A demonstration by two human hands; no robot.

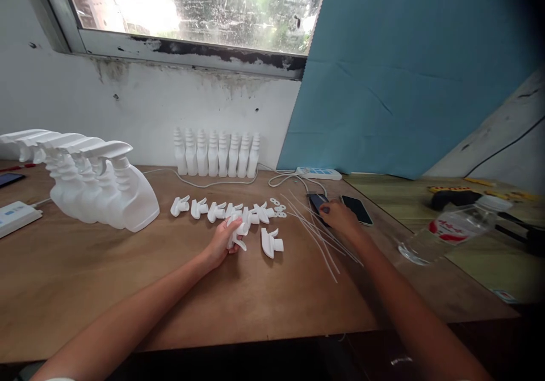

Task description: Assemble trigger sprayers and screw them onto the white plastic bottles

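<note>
My left hand [221, 243] is closed around a white trigger spray head [239, 229], its trigger pointing down toward the table. On the wood just right of it lies another spray head [271, 243]. Behind the hand, several more spray heads [216, 212] form a loose row. My right hand [340, 217] reaches over a dark device [317, 202], fingertips pinched together; whatever they grip is too small to make out. Thin white dip tubes [315, 227] fan out beside and beneath that hand. Small white rings [279, 208] sit between the spray heads and the tubes.
Assembled spray bottles [131, 196] stand in a row at left, and several bottles without heads [222, 156] line the wall. A phone [356, 210], a power strip [319, 173] with cables, and a clear water bottle [451, 230] are on the right. The table edge [255, 344] runs nearest me.
</note>
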